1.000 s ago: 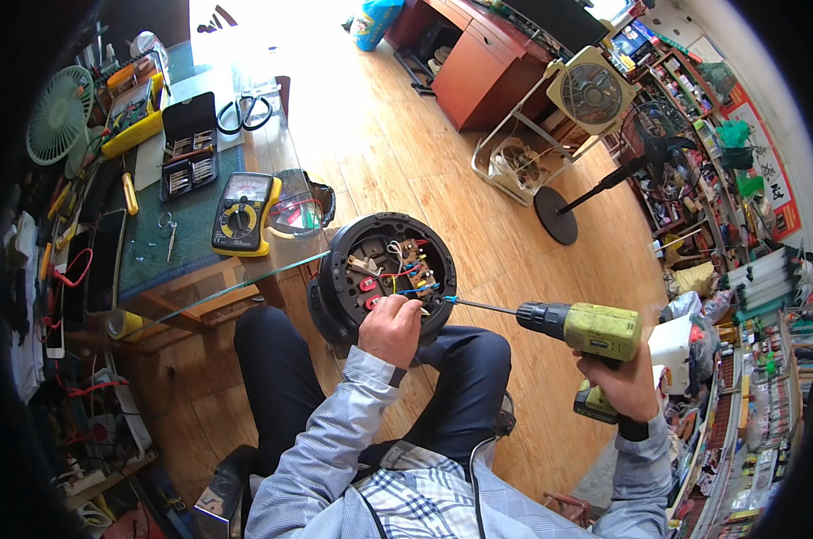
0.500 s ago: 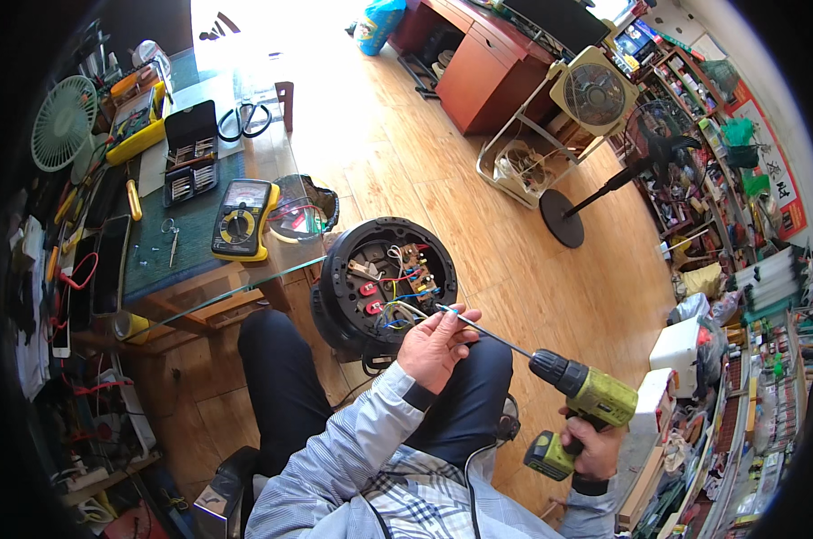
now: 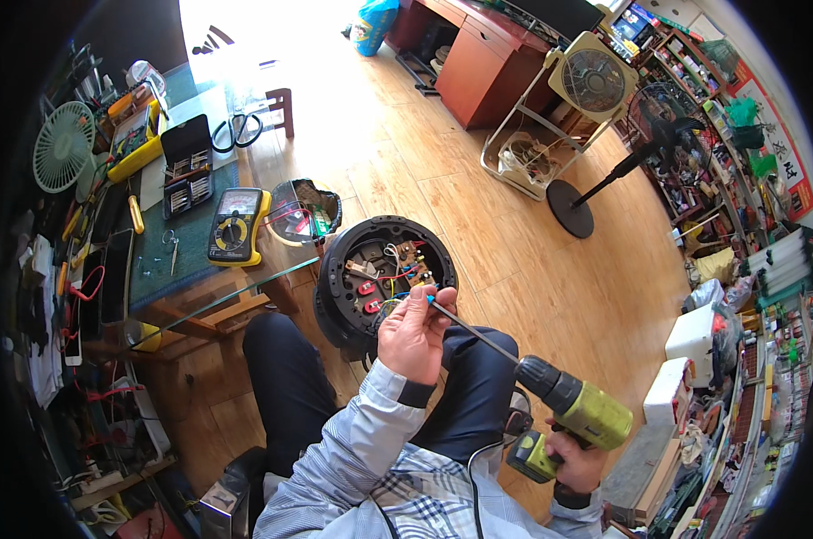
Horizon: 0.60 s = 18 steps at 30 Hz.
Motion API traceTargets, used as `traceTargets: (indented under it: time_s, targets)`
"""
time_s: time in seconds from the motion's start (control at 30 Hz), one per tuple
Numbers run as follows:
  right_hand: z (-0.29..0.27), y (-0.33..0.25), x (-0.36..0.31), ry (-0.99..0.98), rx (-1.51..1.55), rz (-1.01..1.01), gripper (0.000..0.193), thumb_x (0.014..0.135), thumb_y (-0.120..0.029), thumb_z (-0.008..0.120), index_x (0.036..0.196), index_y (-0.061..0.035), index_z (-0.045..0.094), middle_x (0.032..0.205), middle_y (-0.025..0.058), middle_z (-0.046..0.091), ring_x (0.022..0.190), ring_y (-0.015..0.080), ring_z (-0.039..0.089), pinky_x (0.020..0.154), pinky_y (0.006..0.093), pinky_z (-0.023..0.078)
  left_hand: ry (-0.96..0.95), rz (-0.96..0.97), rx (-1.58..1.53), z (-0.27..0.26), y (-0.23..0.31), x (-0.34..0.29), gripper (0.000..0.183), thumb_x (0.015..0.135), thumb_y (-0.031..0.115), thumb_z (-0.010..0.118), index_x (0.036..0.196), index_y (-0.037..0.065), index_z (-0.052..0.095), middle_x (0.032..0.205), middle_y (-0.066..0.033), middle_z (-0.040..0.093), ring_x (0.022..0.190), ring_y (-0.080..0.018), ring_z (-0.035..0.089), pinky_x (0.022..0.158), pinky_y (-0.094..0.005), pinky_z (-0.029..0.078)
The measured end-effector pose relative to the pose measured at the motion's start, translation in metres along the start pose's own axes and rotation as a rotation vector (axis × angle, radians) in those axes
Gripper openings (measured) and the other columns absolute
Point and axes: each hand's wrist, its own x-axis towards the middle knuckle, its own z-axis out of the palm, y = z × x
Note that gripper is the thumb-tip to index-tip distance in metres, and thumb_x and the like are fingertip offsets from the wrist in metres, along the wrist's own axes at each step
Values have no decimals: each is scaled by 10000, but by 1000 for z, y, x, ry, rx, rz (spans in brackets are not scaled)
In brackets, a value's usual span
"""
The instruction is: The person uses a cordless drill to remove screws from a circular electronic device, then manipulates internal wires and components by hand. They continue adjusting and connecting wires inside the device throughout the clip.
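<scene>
Left hand (image 3: 417, 331) pinches the tip end of a long thin steel driver bit (image 3: 474, 331) between thumb and fingertips, right over the open face of a round black motor housing with coloured wires and red connectors inside (image 3: 384, 278), which rests on the person's lap against the knees. Right hand (image 3: 575, 460) is wrapped tight around the grip of a yellow-green cordless drill with a black chuck (image 3: 575, 409), now low and to the right beside the thigh. Half a second back the drill sat higher and nearer the housing, and a second back it was level with it; since then it has dropped away while the left hand kept the bit's tip near the wiring. Reads as lining the bit up by hand, not driving yet. Nearby, on the green-matted tabletop (image 3: 186, 260), a yellow-cased multimeter (image 3: 237, 226) and a small clear bowl of bits (image 3: 304, 211) sit just left of the housing.
</scene>
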Motion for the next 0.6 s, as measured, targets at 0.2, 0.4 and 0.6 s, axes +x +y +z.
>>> traceTargets:
  time_s: [0.2,0.4,0.6]
  targets:
    - [16,0,-7,21,110,46,481,918,112,779,1378,74,643,1167,242,786,762,213,719,672,352,606,-19,-31,-85,2,7,4,249,1184,278,634,1232,49,717,1066,-109,786,941,-221,733,794,-325,559]
    - [0,-14,-26,162,173,1,484,842,136,712,1319,62,679,1124,232,757,750,229,702,644,355,586,-9,338,164,22,75,17,230,1204,254,593,1222,58,713,1008,-74,755,807,-101,680,665,-234,547]
    - [-34,2,-19,256,271,-7,440,941,19,738,1368,52,636,1174,227,738,723,202,680,666,346,586,-233,73,612,26,36,-8,327,1176,238,670,1357,-23,747,913,-14,713,692,-72,592,624,-222,470]
